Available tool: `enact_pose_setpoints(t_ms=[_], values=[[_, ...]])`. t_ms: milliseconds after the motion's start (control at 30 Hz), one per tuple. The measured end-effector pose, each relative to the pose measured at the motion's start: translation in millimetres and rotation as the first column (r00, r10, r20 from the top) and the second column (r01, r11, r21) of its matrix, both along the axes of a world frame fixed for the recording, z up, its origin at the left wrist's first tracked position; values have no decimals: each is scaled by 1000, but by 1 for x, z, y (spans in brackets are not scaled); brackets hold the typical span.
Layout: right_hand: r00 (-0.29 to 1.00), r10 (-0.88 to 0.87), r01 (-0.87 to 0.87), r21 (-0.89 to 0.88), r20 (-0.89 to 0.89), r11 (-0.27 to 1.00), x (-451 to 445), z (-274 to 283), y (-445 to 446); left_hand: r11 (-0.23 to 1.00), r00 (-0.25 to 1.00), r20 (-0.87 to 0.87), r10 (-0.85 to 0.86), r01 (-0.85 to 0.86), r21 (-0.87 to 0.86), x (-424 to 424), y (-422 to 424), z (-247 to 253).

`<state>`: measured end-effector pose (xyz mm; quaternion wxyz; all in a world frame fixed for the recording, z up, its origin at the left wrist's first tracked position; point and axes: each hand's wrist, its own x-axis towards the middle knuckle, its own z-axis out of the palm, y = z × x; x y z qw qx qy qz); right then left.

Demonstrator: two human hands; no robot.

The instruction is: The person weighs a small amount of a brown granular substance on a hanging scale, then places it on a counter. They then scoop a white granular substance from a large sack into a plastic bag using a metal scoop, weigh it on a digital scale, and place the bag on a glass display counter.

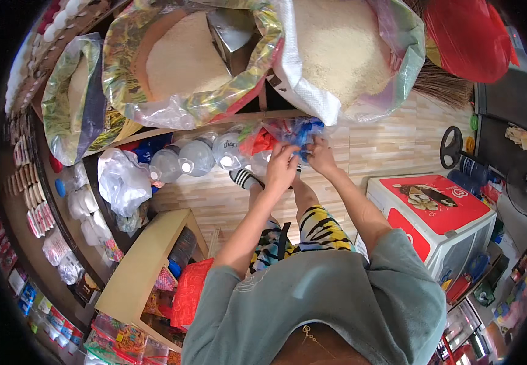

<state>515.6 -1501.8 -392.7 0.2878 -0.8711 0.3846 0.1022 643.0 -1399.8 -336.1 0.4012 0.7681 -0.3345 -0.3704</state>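
Both hands meet at a bunch of thin plastic bags hanging below the rice sacks. My left hand (282, 165) has its fingertips bent against a blue plastic bag (307, 133). From the other side, my right hand (320, 157) pinches the same blue plastic; the exact grip is partly hidden by the fingers. Beside my left hand hangs a red plastic bag (263, 142), with clear plastic around it. Behind the bags stand an open white sack of rice (341, 54) and a patterned sack of rice (186, 64) with a metal scoop (231, 34) in it.
Large clear plastic bottles (196, 157) line the floor at left, near a white plastic bag (124, 180). A wooden shelf unit (145, 264) stands at lower left. To the right are a red-topped chest freezer (432, 210), a stick broom (441, 84) and a fan (524, 188).
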Motion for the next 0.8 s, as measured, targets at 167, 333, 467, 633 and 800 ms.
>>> enact_pose_setpoints(t_ms=[167, 333, 467, 633, 800], values=[[917, -323, 308, 101, 234, 946, 1, -14, 1, 996, 987, 157, -24, 9, 92, -18, -32, -31], [969, -228, 231, -15, 100, 973, 12, -6, -17, 944, 977, -213, -2, 72, 323, -14, -35, -46], [878, -284, 300, 19, 385, 954, -1, 20, -22, 993, 996, -66, 54, -47, 108, -16, -30, -28], [649, -616, 332, 562, 447, 758, -6, 51, -14, 979, 973, 215, -86, 123, -164, -16, -37, -24], [593, -538, 322, 436, 598, 840, 15, 87, -17, 997, 990, -142, 26, -36, -66, -4, -32, -6]])
